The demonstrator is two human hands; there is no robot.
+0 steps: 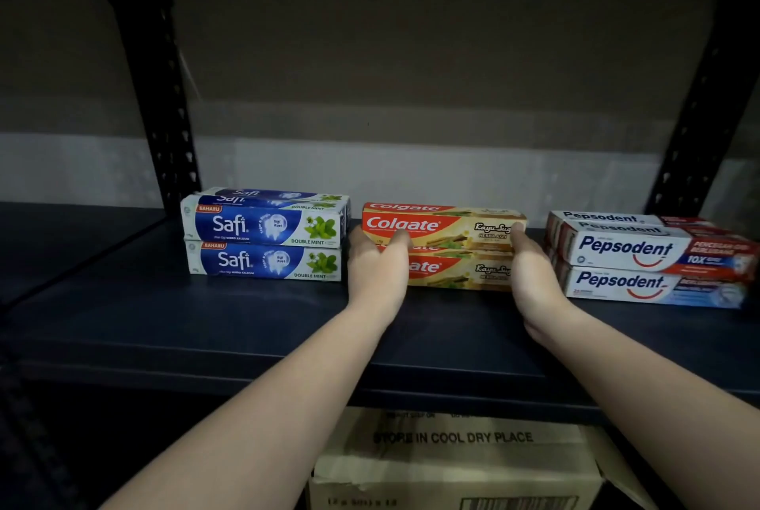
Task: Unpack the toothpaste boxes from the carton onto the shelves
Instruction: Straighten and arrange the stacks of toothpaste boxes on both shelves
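1. Toothpaste boxes are already up on the shelf (246,328) in three brand groups: Safi stack (265,236) on the left, Colgate stack (448,246) in the middle, Pepsodent stack (649,258) on the right.
2. Both hands are on the Colgate pile right now. The left hand (376,262) wraps its left end, thumb across the front of the top box; the right hand (532,267) clasps the right end, thumb up at the top corner. It looks like a squaring-up or setting-down of that pile.
3. Progress, by my reading: well along. Each stack stands two boxes high, with more rows behind the Safi and Pepsodent ones.
4. What is left? Hard to call. The carton (452,464) sits below the shelf edge, printed "STORE IN COOL DRY PLACE", and its inside is hidden, so I cannot tell whether any boxes remain.
5. Around the scene: dark perforated uprights (164,98) frame the bay, with a pale wall (411,77) behind.
6. In the way: the neighbouring stacks stand close on either side, so each hand works in a narrow gap and could nudge them.
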